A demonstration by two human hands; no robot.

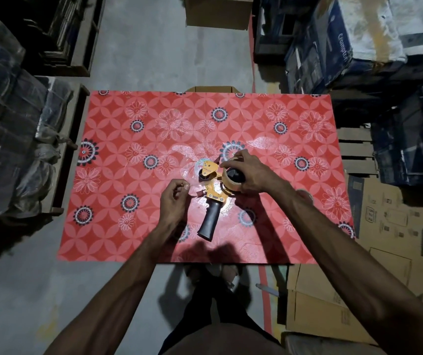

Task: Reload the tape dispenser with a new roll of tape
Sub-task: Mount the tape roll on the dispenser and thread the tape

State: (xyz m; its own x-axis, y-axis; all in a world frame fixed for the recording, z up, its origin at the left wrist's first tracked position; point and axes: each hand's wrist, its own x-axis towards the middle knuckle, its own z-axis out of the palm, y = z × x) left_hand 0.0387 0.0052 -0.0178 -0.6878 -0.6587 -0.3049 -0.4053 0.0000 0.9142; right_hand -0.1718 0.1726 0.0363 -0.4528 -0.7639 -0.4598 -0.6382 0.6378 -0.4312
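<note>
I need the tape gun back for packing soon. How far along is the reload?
Done, it seems: a tape roll sits on the orange dispenser, which lies on the red table. In hand: the right hand steadies the roll while the left hand pinches what looks like the loose tape end. Left: the end does not look threaded through to the cutter yet.

The right hand (250, 172) hides much of the tape roll (227, 179); the left hand's (174, 201) pinch is unclear.
</note>
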